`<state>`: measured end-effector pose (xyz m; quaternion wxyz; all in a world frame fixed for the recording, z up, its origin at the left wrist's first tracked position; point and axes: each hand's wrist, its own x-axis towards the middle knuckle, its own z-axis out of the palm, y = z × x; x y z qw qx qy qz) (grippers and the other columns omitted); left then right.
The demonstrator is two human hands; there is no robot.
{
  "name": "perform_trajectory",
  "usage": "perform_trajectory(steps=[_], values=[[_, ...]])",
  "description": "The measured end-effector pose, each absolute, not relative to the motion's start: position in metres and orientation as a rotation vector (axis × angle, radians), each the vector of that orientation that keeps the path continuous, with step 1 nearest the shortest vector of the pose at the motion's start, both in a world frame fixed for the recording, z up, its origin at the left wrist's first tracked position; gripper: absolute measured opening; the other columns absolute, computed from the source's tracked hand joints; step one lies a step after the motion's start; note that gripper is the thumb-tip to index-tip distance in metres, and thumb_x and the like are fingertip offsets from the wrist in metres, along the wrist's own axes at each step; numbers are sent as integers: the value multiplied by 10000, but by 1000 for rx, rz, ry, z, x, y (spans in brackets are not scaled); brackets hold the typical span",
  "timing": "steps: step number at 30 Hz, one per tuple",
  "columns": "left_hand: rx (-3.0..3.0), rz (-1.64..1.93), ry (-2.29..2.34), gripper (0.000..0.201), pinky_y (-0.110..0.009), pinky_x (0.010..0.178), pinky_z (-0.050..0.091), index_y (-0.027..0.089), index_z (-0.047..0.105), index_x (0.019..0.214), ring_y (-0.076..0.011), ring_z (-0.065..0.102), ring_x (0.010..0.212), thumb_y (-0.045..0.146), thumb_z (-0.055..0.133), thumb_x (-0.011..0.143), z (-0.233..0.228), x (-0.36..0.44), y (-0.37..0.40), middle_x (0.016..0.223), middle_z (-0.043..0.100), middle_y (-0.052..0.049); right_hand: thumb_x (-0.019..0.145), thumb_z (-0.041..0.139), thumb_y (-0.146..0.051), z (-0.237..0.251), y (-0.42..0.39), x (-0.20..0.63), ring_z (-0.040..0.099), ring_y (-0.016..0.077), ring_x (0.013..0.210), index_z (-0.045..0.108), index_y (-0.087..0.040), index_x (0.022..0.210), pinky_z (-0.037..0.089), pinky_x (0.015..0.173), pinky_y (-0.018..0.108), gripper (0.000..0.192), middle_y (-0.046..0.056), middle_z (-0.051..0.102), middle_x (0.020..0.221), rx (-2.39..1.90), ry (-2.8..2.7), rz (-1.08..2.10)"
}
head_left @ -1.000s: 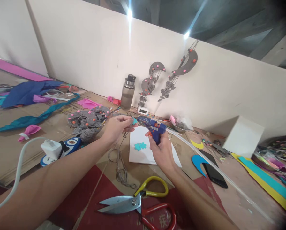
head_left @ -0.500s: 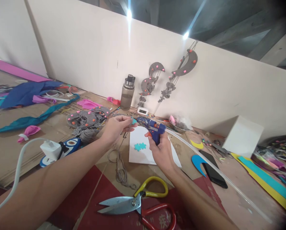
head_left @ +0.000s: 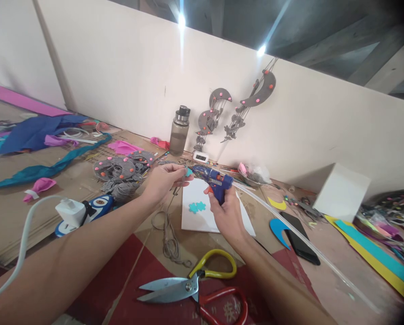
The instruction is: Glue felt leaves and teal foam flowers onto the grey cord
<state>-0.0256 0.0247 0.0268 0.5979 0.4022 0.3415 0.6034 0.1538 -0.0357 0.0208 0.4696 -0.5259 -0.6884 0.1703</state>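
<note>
Left hand (head_left: 161,180) pinches small teal foam piece (head_left: 189,172) between fingertips – right hand (head_left: 224,212) wrapped tight around blue hot-glue gun (head_left: 215,180), nozzle touching piece, above white sheet (head_left: 208,216).

The scene is bright and evenly lit. Two ceiling lights (head_left: 181,19) at the far top give strong glare with streaks down the white wall (head_left: 121,67). Shadows on the table (head_left: 323,271) are soft. Edges bend from wide-angle distortion, and the right corners are dark. The near arms look slightly blurred.
</note>
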Motion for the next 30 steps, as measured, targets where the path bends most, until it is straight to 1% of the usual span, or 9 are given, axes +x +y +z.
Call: perform_trajectory(steps=[9, 13, 21, 26, 30], values=[[926, 1426, 795, 269, -300, 661, 547, 108, 598, 740, -181, 680, 691, 276, 766, 615, 33, -26, 21, 706, 666, -43, 881, 477, -322, 20, -35, 155, 617, 185, 780, 467, -220, 1072, 482, 647, 309, 216, 45, 676, 947, -1305, -1695, 424], [951, 1414, 794, 263, -313, 673, 546, 114, 602, 744, -184, 681, 692, 281, 761, 618, 30, -26, 22, 707, 672, -47, 877, 483, -327, 21, -37, 154, 618, 188, 778, 471, -222, 1068, 479, 647, 310, 218, 47, 677, 948, -1310, -1693, 418], [968, 1424, 799, 276, -331, 690, 546, 121, 597, 742, -191, 681, 698, 299, 763, 614, 29, -26, 23, 708, 671, -46, 867, 503, -379, 19, -36, 155, 601, 174, 699, 462, -226, 1079, 472, 618, 304, 265, 53, 661, 940, -1341, -1668, 432], [967, 1427, 794, 282, -343, 709, 545, 121, 594, 750, -191, 683, 706, 305, 762, 618, 29, -27, 23, 716, 672, -47, 861, 508, -403, 17, -35, 156, 595, 177, 687, 473, -220, 1064, 463, 604, 300, 275, 57, 660, 912, -1354, -1662, 426], [972, 1405, 778, 277, -336, 693, 545, 120, 600, 750, -184, 680, 688, 302, 763, 618, 26, -26, 24, 715, 670, -43, 864, 505, -397, 18, -36, 156, 595, 174, 689, 481, -220, 1068, 463, 606, 298, 271, 58, 661, 920, -1331, -1666, 427]])
